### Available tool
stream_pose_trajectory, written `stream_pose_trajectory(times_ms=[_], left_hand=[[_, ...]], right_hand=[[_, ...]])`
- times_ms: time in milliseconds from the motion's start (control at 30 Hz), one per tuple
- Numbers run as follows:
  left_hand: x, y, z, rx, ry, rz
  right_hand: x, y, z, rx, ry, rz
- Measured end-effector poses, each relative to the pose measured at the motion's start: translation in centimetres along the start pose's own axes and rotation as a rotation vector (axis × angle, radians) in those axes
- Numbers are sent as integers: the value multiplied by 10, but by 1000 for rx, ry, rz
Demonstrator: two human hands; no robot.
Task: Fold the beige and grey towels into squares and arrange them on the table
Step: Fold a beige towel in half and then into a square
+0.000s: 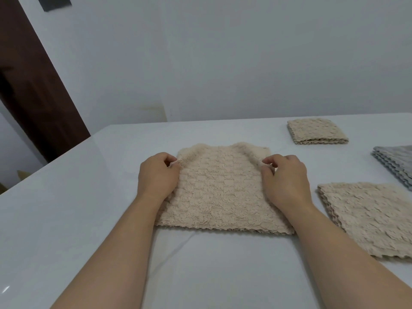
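A fluffy beige towel (220, 192) lies doubled over on the white table (66, 215) in front of me. My left hand (157, 175) pinches the towel's upper layer at its far left corner. My right hand (286, 178) pinches the same layer at the far right corner. Both corners are lifted slightly off the layer below. A small folded beige towel (316, 131) sits at the back right. A stack of flat beige towels (370, 217) lies to the right. A stack of grey towels (396, 162) is at the right edge, partly out of view.
The table's left edge (44, 165) runs diagonally, with a dark brown door (29, 85) beyond it. A pale wall (223, 63) stands behind the table. A crease runs across the table cover near me (176, 248).
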State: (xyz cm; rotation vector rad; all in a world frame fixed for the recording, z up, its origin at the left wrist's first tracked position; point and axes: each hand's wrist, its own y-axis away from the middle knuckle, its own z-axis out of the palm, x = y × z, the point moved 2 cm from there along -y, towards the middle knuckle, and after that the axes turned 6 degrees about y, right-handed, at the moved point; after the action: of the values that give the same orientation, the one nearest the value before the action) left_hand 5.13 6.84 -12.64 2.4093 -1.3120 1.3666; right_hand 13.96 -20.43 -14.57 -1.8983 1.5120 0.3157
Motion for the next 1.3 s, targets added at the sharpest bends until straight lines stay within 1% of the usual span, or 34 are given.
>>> stream_pose_trajectory(times_ms=[33,100,167,233,300,367,500,600,733,867,933,1000,1133,1300], left_hand=[[2,0,-1,-4,42,-3],[6,0,-1,-13,154,-45],[9,0,-1,-46,315,-145],[8,-1,1,-105,481,-250],[5,-2,1,-150,575,-308],[4,-2,0,-184,620,-308],[8,3,-1,-239,661,-215],[8,2,-1,-221,656,-197],[11,5,-4,-192,666,-203],[13,6,-4,-145,607,-271],[18,8,-5,-133,584,-285],[21,9,-5,-145,559,-256],[20,15,-1,-218,351,-55],[12,11,6,-180,178,29]], right_hand=[[-2,0,-2,5,0,-36],[-8,1,-7,18,84,-118],[-13,4,-11,36,171,-203],[-17,7,-13,39,157,-252],[-18,9,-11,5,114,-258],[-16,9,-7,-61,74,-231],[-15,11,-5,-161,-7,-221],[-17,13,-9,-161,-42,-246],[-14,12,-9,-57,-88,-265],[-18,13,-11,38,-122,-286],[-19,12,-12,59,-166,-274],[-18,11,-11,61,-191,-239],[-13,10,-7,32,-141,-223],[-11,10,-5,-29,-85,-220]])
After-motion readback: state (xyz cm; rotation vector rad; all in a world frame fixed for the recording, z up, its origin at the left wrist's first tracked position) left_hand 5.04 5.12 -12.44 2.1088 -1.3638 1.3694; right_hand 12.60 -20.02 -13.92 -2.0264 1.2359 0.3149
